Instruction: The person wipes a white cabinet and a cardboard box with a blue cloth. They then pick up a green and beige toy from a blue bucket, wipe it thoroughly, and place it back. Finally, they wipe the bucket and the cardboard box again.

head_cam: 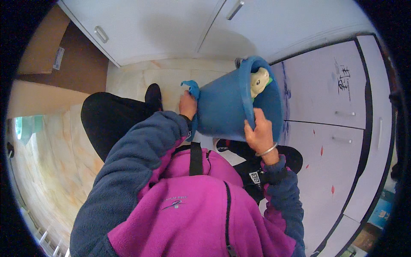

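Observation:
A blue bucket (221, 104) is tipped sideways in front of me, its mouth facing right. My right hand (260, 133) grips the near side of its rim. At the bucket's base, my left hand (188, 105) holds a blue cloth (192, 87); one end sticks up beyond my fingers, and more blue material shows below the wrist against the base. Inside the mouth sits a pale yellow item (259, 83) with a dark eye-like spot and a green part; its exact kind is unclear. Most of the bucket's interior is hidden.
White cabinet doors (160, 32) with metal handles stand ahead. To the right is a pale cabinet (321, 80) bearing writing and painted leaves, close to the bucket's mouth. Cardboard boxes (80, 51) are at the left. My knees flank the marble-patterned floor (128, 75).

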Tool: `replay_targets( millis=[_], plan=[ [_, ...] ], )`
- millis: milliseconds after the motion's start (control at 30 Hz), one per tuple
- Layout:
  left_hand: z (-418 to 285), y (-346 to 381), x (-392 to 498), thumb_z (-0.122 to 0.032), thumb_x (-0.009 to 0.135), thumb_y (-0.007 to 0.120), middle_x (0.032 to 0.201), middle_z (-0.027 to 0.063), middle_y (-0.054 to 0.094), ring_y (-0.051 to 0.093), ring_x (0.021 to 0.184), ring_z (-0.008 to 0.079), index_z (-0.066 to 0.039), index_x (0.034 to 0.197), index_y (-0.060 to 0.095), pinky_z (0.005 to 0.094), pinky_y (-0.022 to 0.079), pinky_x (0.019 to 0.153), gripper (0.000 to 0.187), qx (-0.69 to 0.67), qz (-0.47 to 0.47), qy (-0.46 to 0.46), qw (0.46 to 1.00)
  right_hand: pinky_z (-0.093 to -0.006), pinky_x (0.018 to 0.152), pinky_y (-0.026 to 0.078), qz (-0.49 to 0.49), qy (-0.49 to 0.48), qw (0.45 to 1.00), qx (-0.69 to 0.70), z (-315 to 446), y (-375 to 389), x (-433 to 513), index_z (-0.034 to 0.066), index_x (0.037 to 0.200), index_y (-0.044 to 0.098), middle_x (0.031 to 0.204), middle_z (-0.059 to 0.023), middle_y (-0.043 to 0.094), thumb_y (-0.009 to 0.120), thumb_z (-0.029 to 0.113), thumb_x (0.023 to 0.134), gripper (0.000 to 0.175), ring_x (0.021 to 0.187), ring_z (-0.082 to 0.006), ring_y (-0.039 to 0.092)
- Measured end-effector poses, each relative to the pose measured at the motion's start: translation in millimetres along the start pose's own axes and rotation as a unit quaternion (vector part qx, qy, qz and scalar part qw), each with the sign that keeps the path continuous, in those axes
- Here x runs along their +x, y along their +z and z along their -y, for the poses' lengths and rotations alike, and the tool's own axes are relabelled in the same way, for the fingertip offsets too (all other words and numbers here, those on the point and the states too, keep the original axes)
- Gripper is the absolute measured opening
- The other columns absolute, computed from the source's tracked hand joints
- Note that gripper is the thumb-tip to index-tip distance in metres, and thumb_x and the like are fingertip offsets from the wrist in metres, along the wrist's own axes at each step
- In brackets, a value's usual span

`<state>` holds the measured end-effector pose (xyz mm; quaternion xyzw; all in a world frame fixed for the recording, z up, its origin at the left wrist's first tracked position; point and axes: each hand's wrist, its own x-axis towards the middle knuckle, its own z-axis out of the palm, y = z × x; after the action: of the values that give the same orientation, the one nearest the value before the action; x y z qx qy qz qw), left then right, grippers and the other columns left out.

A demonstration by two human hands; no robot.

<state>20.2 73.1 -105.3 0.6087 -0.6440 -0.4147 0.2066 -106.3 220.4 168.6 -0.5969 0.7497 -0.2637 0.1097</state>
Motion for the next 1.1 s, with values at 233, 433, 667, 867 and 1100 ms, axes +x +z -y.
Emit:
replay_targets(
  millis=[233,433,667,867,1100],
  plan=[
    [-25.6,-5.1,-45.1,-0.014,0.084,0.053,0.099,0.0238,0.063,0.061,0.09,0.042,0.001,0.106,0.06,0.0533,0.048,0.074,0.027,0.167,0.168,0.321,0.917,-0.0434,0.06,0.048,-0.08,0.013,0.996,-0.048,26.4,-5.4,22.4,0.0009,0.103,0.053,0.079,-0.0231,0.061,0.063,0.004,0.081,0.024,0.073,-0.0437,0.062],
    [-108.0,-43.1,-41.6,-0.022,0.092,0.049,0.095,0.0271,0.064,0.061,0.089,0.0456,0.0,0.112,0.058,0.052,0.049,0.076,0.031,-0.176,0.051,0.323,0.929,-0.0497,0.058,0.048,-0.093,-0.019,0.993,-0.075,36.9,-32.8,16.2,0.0017,0.107,0.051,0.074,-0.0247,0.061,0.062,0.003,0.081,0.029,0.069,-0.0464,0.061],
    [-138.6,-91.9,10.2,-0.018,0.089,0.052,0.093,0.0275,0.064,0.058,0.086,0.0492,-0.001,0.109,0.056,0.0521,0.047,0.072,0.027,-0.21,0.127,0.224,0.943,-0.0425,0.057,0.046,0.069,-0.151,0.977,-0.133,58.4,-70.8,-45.7,-0.0001,0.11,0.053,0.075,-0.0166,0.058,0.066,-0.001,0.068,0.044,0.064,-0.0361,0.06],
    [-142.1,-65.0,0.5,-0.016,0.088,0.053,0.096,0.029,0.062,0.056,0.09,0.0496,-0.001,0.101,0.061,0.0509,0.048,0.075,0.021,-0.251,0.057,0.395,0.882,-0.0423,0.058,0.049,0.143,-0.123,0.977,-0.101,74.1,-99.9,-97.2,0.0006,0.108,0.056,0.078,-0.016,0.063,0.065,-0.004,0.065,0.044,0.066,-0.0354,0.062],
    [-110.1,-85.1,20.2,-0.029,0.09,0.062,0.107,0.0164,0.068,0.065,0.095,0.0289,-0.001,0.107,0.066,0.0421,0.051,0.079,0.033,-0.319,0.297,0.063,0.898,-0.0372,0.072,0.054,0.13,-0.167,0.97,-0.117,61.1,-81.3,-136.5,0.0026,0.101,0.063,0.097,-0.0119,0.069,0.06,-0.001,0.064,0.037,0.083,-0.029,0.067]
  ],
)
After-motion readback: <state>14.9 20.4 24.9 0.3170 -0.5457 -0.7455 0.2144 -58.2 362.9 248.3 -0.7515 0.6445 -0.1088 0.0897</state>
